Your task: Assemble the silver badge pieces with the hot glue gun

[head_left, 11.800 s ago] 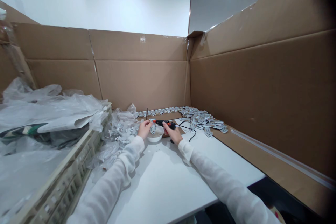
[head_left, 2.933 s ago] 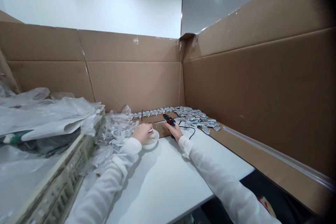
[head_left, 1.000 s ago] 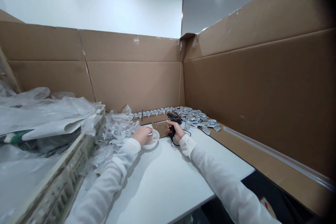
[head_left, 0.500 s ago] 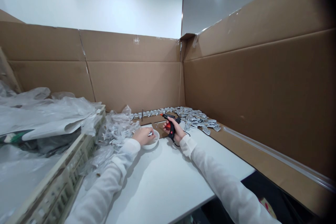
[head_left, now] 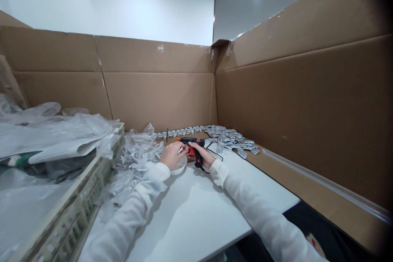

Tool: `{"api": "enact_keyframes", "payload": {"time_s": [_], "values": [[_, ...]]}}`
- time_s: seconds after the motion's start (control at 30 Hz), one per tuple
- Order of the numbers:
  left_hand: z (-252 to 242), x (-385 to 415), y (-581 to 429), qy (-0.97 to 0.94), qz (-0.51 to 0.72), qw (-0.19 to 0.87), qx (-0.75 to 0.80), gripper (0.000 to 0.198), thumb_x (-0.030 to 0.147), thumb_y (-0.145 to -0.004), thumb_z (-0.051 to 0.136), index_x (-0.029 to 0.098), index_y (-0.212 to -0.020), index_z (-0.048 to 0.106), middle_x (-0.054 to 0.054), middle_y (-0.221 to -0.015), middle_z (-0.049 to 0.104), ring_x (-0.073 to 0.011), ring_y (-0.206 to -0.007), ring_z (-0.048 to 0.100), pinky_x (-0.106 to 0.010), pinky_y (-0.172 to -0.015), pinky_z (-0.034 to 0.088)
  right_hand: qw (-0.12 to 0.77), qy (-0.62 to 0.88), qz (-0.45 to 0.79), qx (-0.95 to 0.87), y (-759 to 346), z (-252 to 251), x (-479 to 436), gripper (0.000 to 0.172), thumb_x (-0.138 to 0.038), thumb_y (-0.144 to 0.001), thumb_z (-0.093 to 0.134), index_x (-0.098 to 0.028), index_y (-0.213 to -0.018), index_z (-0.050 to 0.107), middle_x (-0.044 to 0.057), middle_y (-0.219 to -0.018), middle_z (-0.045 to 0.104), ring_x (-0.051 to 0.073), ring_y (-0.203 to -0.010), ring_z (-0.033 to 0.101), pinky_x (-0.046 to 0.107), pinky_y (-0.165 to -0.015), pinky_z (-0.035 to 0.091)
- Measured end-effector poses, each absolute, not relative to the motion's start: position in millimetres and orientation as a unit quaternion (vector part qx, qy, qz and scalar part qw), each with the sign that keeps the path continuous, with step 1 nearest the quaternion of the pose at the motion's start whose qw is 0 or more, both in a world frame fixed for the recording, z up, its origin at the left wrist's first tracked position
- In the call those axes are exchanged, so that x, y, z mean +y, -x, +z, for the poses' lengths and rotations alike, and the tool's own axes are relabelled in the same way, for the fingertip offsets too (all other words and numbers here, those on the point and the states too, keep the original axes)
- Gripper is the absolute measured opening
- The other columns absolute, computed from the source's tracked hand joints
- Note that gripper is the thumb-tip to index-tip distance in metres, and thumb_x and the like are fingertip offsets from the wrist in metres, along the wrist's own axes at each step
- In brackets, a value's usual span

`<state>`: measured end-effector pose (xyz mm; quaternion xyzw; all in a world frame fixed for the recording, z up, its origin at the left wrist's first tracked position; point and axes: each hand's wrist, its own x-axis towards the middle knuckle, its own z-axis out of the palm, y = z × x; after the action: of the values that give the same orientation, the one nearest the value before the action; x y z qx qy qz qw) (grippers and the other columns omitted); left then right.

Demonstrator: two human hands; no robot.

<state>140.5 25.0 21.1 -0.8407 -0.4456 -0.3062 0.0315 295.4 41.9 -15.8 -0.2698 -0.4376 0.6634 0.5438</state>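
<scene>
My right hand [head_left: 205,156] is wrapped round a black and red hot glue gun [head_left: 197,142], its orange-red nozzle pointing left. Close beside the gun, my left hand [head_left: 172,156] has its fingers pinched on a small whitish piece [head_left: 181,150] too small to name. Below that hand stands a white bowl [head_left: 181,168], partly hidden by it; its contents do not show. A thin black cord [head_left: 218,155] curves to the right of the gun.
Flat grey-white parts [head_left: 230,138] lie heaped at the back right, with a row of similar parts [head_left: 181,131] along the back. Clear plastic bags with white pieces [head_left: 135,155] and a cream crate [head_left: 76,198] occupy the left. Tall cardboard walls [head_left: 159,94] enclose the white table [head_left: 190,213].
My left hand has risen from the bowl and moved right, up to the glue gun. The gun has shifted left and lies more level, so the two hands are nearly together.
</scene>
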Motion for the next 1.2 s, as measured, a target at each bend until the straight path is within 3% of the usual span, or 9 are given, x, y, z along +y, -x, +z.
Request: {"api": "enact_keyframes", "payload": {"time_s": [0.1,0.43,0.73,0.93,1.07,1.2], "values": [[21.4,24.0,-141.4,0.837,-0.294,0.036,-0.459,0.032,0.041,-0.086,0.037,0.020,-0.082,0.060,-0.004,-0.080,0.063,-0.0173,-0.077,0.057,-0.024,-0.067,0.038,0.551,0.272,0.652,-0.444,-295.2,-17.2,43.8,0.020,-0.035,-0.072,0.064,-0.015,-0.073,0.062,0.002,-0.071,0.062,0.009,-0.061,0.056,0.018,-0.057,0.046],[16.6,24.5,-142.1,0.825,-0.270,0.045,-0.495,0.021,0.034,-0.083,0.042,0.022,-0.087,0.058,-0.004,-0.078,0.064,-0.0196,-0.073,0.059,-0.025,-0.063,0.036,0.535,0.262,0.659,-0.459,-296.6,-14.7,41.1,0.024,-0.037,-0.074,0.061,-0.013,-0.072,0.063,0.002,-0.068,0.061,0.008,-0.059,0.054,0.018,-0.056,0.045],[17.1,28.3,-143.8,0.796,-0.311,-0.037,-0.517,0.027,0.043,-0.074,0.054,0.021,-0.090,0.059,-0.004,-0.080,0.065,-0.0189,-0.073,0.059,-0.024,-0.061,0.037,0.517,0.219,0.699,-0.444,-299.7,-17.1,44.2,0.026,-0.036,-0.079,0.054,-0.014,-0.086,0.065,0.003,-0.068,0.062,0.009,-0.059,0.055,0.019,-0.060,0.046],[18.2,32.3,-143.2,0.793,-0.325,-0.059,-0.511,0.018,0.031,-0.078,0.048,0.021,-0.083,0.063,-0.002,-0.077,0.065,-0.0160,-0.070,0.058,-0.023,-0.062,0.037,0.528,0.187,0.705,-0.435,-301.6,-12.7,41.0,0.026,-0.038,-0.079,0.052,-0.015,-0.071,0.059,0.005,-0.072,0.062,0.012,-0.065,0.057,0.022,-0.061,0.046],[21.1,35.2,-133.3,0.830,-0.231,-0.052,-0.505,0.014,0.028,-0.072,0.053,0.022,-0.075,0.064,-0.001,-0.075,0.065,-0.0158,-0.068,0.057,-0.023,-0.062,0.039,0.524,0.134,0.734,-0.410,-309.3,-7.3,40.4,0.037,-0.046,-0.077,0.051,-0.018,-0.055,0.043,0.003,-0.069,0.058,0.014,-0.069,0.057,0.025,-0.063,0.047],[18.2,38.8,-122.6,0.868,-0.085,-0.062,-0.485,0.016,0.029,-0.060,0.064,0.023,-0.075,0.065,-0.001,-0.077,0.064,-0.0176,-0.072,0.058,-0.022,-0.063,0.040,0.539,0.110,0.739,-0.389,-315.0,-3.3,41.0,0.041,-0.049,-0.075,0.052,-0.020,-0.051,0.034,-0.002,-0.051,0.043,0.012,-0.056,0.049,0.021,-0.049,0.042]]}}
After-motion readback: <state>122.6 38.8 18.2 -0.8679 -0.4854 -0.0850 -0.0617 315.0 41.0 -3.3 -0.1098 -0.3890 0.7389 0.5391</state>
